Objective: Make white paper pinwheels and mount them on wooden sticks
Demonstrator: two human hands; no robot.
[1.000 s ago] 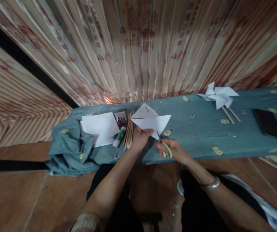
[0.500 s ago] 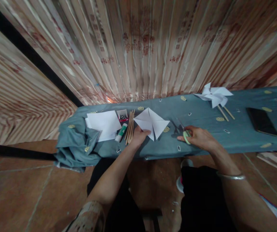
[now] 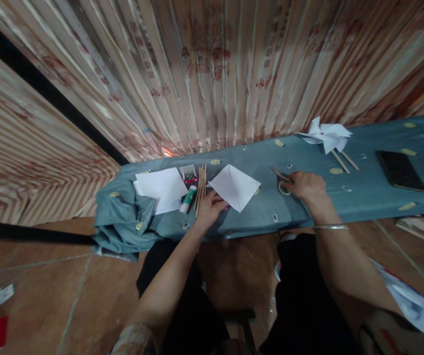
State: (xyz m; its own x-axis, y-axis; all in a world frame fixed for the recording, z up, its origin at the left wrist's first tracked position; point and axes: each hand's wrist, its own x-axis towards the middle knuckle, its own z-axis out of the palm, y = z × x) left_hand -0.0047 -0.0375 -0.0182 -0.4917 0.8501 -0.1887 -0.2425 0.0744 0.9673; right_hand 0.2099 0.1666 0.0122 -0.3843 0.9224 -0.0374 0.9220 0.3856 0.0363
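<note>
A square white sheet of paper (image 3: 235,187) with cuts running in from its corners lies on the cloth-covered table, one corner pointing toward me. Beside its lower left edge rests my left hand (image 3: 212,204), fingers loosely curled and thumb apart, not visibly gripping the sheet. To the right of the paper, my right hand (image 3: 308,186) has its fingers on the handles of a pair of scissors (image 3: 283,187) with pale green grips. The blades point away to the upper left, low over the cloth. Part of the handles is hidden under the fingers.
Left of the paper are wooden sticks (image 3: 200,190), a glue stick (image 3: 188,198), a small box of pins (image 3: 188,174) and a stack of white paper (image 3: 162,185). Farther right are white paper pinwheels (image 3: 328,134) on sticks and a black phone (image 3: 400,170). A curtain (image 3: 212,74) hangs behind.
The paper has flattened onto the table, and my left thumb has come off its top. My right hand has lowered the scissors toward the cloth, turning knuckles up.
</note>
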